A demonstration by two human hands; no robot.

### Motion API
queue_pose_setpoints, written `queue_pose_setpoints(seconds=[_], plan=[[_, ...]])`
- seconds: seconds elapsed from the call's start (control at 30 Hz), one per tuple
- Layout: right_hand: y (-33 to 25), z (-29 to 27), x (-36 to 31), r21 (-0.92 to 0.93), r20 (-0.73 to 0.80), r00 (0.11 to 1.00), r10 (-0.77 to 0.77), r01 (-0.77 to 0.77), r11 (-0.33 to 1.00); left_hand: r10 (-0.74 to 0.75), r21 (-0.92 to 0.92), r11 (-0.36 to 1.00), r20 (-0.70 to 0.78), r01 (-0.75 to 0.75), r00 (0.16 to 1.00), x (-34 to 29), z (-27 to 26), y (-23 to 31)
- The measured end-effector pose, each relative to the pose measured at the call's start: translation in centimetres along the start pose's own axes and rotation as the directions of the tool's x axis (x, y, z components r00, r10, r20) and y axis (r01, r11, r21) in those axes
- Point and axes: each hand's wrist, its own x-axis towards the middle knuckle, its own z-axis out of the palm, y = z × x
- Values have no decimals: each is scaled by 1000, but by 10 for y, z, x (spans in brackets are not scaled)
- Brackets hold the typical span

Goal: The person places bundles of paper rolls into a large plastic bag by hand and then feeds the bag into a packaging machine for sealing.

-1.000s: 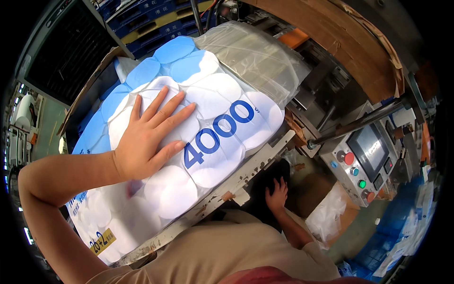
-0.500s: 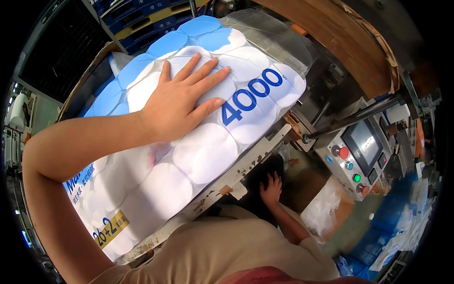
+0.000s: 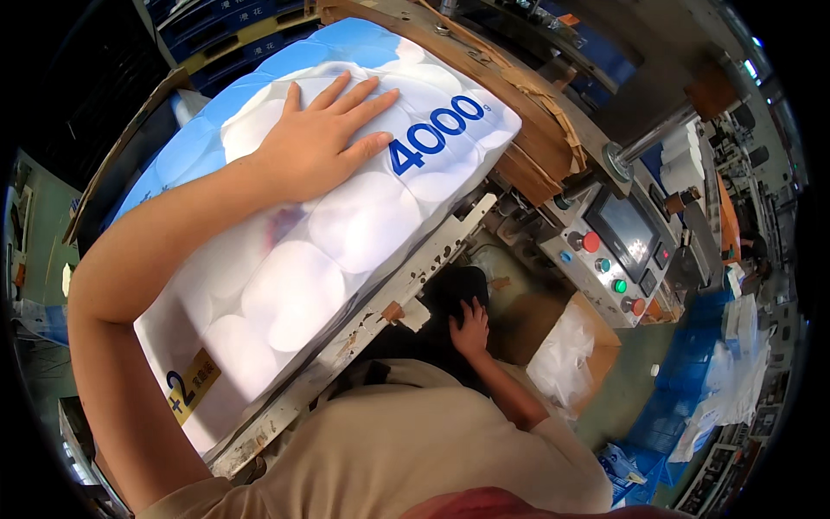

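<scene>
A large plastic-wrapped pack of toilet rolls (image 3: 372, 221), white and blue with dark blue print, lies slantwise on a machine bed with a chipped metal rail (image 3: 363, 324). On top of it rests my left hand (image 3: 322, 143), palm down with the fingers spread. My right hand (image 3: 471, 329) lies low beside the rail, on the dark cloth over my leg, its fingers stretched and apart; nothing shows in it. At its far right end, the pack meets a worn brown board (image 3: 527, 112) of the machine.
A control box (image 3: 609, 259) with coloured buttons and a screen stands right of the pack. Below it, a cardboard box (image 3: 596, 359) holds clear plastic film. Blue crates (image 3: 679, 381) with bags stand at far right; blue pallets (image 3: 233, 39) are stacked behind.
The view has shifted. Loose clear film that stuck out past the pack's far end no longer shows, and the brown board now sits against that end. Both hands keep their places.
</scene>
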Motion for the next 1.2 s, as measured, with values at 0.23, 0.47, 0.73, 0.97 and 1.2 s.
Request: queue_pose_setpoints(seconds=[0.23, 0.47, 0.73, 0.97, 1.2], plan=[[4, 2, -7, 0, -51, 999, 18, -18, 1000, 67, -49, 996, -85, -71, 994, 4, 2, 1], [2, 3, -8, -50, -31, 999, 40, -42, 998, -215, -32, 976, 26, 216, 976, -4, -5, 9], [-15, -10, 0, -274, 224, 967, 120, -56, 960, -223, -8, 975, 48, 223, 974, -2, -6, 9], [2, 1, -7, -110, 53, 992, 111, -105, 988, -159, -63, 985, 6, 159, 987, -5, -9, 10], [1, 4, -3, -80, 40, 994, 101, -98, 992, -135, -30, 991, -107, 132, 985, -8, 10, -8]])
